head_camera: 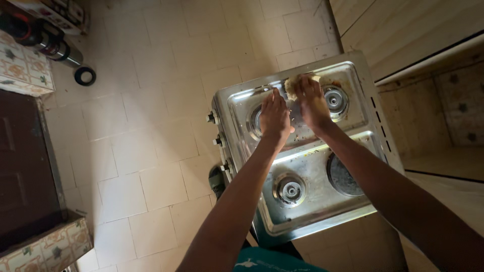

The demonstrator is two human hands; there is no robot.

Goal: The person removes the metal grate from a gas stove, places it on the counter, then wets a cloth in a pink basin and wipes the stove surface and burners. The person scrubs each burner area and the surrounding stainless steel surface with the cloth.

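Pale floor tiles (151, 100) are surrounding the steel stove (322, 201) I'm leaning over. My right hand (312, 103) is gripping a yellowish sponge (291, 84) on the far end of the stovetop, while my left hand (275, 118) is lying flat, fingers extended, just beside it.

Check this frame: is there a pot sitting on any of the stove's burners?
No. The burners on the steel stove top are bare, and only the left hand and the right hand holding a yellowish sponge lie on it.
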